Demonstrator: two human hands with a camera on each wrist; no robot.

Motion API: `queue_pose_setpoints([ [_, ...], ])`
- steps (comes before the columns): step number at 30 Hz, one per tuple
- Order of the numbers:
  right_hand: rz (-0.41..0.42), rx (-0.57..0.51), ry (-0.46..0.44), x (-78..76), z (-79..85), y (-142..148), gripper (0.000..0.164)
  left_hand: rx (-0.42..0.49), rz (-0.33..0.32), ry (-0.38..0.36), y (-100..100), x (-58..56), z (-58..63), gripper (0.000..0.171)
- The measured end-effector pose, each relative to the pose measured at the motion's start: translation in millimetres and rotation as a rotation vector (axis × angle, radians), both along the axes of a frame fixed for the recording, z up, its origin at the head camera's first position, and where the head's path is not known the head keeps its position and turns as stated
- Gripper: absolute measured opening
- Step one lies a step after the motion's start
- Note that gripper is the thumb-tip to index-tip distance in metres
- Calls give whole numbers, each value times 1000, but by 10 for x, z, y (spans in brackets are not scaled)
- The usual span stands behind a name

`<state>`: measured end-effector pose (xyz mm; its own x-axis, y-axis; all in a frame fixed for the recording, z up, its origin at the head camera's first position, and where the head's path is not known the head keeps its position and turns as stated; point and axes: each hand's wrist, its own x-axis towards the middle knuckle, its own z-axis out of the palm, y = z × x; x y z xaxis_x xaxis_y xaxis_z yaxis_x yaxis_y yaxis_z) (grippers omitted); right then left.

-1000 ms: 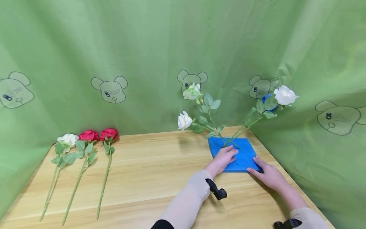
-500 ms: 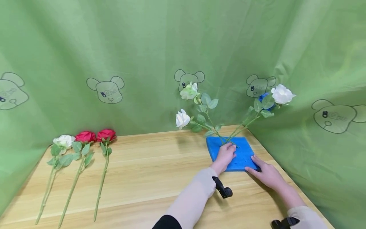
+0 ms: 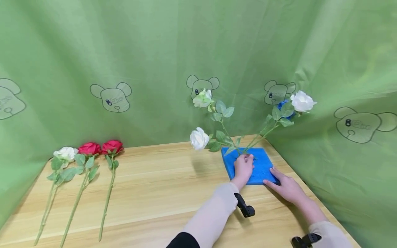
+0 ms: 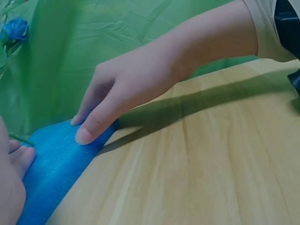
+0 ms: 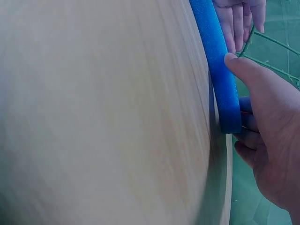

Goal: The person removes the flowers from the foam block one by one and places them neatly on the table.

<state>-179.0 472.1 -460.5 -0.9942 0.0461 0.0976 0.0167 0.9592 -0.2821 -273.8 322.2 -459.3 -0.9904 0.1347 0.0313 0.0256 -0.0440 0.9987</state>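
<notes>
My left hand (image 3: 243, 168) reaches over a blue foam pad (image 3: 263, 169) and pinches the lower stem of a white rose (image 3: 199, 138), whose bloom leans out to the left. A pale green-white rose (image 3: 203, 98), another white rose (image 3: 303, 101) and a blue rose (image 3: 283, 105) rise at a slant from the pad's back part. With thumb and fingers, my right hand (image 3: 288, 187) grips the pad's front right corner. In the right wrist view the thumb lies on the foam edge (image 5: 218, 70), the other fingers partly hidden behind it.
On the left of the wooden table (image 3: 155, 193) lie a white rose (image 3: 66, 154) and two red roses, one (image 3: 90, 148) beside the other (image 3: 112, 146), stems toward the front. A green curtain (image 3: 155, 69) with bear prints encloses the back and sides.
My left hand has turned and its fingers have closed in at the stem; the white rose's bloom has dipped lower. The right hand keeps its place on the pad. The view has swung slightly right.
</notes>
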Motion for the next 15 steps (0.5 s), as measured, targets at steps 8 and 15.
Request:
queue_pose_setpoints([
  [8, -3, -12, 12, -2, -22, -16, 80, -66, 107, 109, 37, 41, -69, 27],
  [15, -7, -10, 26, 39, 28, -15, 79, -22, 142, 228, 54, 69, -92, 16],
])
